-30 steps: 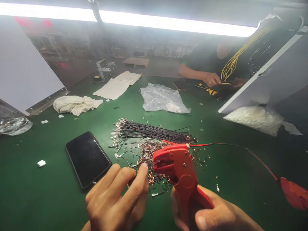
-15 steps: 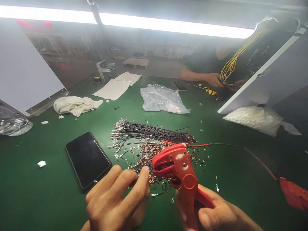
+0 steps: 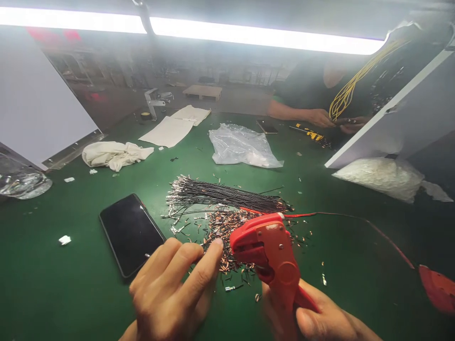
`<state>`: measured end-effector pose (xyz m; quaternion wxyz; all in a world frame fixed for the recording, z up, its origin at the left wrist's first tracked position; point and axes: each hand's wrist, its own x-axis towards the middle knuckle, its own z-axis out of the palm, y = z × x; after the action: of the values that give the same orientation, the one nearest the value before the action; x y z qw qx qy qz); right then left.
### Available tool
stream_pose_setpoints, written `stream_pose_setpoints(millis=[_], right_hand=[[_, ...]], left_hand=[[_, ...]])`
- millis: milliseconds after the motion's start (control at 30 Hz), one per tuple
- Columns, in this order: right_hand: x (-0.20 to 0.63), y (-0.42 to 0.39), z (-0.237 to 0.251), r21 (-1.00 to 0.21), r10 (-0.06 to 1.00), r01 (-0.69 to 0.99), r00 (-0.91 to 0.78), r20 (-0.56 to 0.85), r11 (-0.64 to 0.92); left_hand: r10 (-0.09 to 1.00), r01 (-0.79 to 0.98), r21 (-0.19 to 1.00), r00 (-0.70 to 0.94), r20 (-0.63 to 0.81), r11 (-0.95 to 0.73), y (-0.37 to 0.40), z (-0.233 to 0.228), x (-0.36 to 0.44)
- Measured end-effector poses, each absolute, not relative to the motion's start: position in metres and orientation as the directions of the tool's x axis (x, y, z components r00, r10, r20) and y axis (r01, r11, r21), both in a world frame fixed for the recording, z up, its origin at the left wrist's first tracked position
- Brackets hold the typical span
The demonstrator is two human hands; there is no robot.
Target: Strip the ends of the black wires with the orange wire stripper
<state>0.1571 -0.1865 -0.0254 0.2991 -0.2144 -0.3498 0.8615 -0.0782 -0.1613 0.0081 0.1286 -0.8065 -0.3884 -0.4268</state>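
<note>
Wire stripper (image 3: 268, 248), red, clamped in right hand (image 3: 320, 319) just right of the wire scraps (image 3: 227, 237). Left hand (image 3: 174, 289) pinches together over those scraps; smartphone (image 3: 131, 233) lies left of them on the counter (image 3: 53, 284).

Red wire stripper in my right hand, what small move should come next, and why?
Probably bring the left hand fingertips to the red wire stripper mouth. The right hand grips its handles, its mouth faces those fingertips, a small gap remains, and whether they pinch a wire is unclear.
</note>
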Motion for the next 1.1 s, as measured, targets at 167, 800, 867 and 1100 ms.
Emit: stream_pose_setpoints(millis=[167,800,867,1100], right_hand=[[0.165,-0.188,-0.028,-0.783,0.657,-0.282,-0.725,-0.204,-0.555],[0.161,-0.184,-0.017,-0.837,0.705,-0.274,-0.688,-0.174,-0.473],[0.162,-0.185,-0.021,-0.843,0.706,-0.257,-0.683,-0.187,-0.472],[0.163,-0.188,-0.046,-0.867,0.731,-0.232,-0.653,-0.197,-0.441]], left_hand=[[0.505,0.745,0.091,0.351,0.788,-0.661,-0.159,0.010,-0.079],[0.509,0.745,0.098,0.346,0.788,-0.660,-0.155,0.012,-0.075],[0.513,0.747,0.099,0.349,0.784,-0.658,-0.155,0.011,-0.076],[0.528,0.749,0.087,0.374,0.762,-0.656,-0.153,0.005,-0.081]])
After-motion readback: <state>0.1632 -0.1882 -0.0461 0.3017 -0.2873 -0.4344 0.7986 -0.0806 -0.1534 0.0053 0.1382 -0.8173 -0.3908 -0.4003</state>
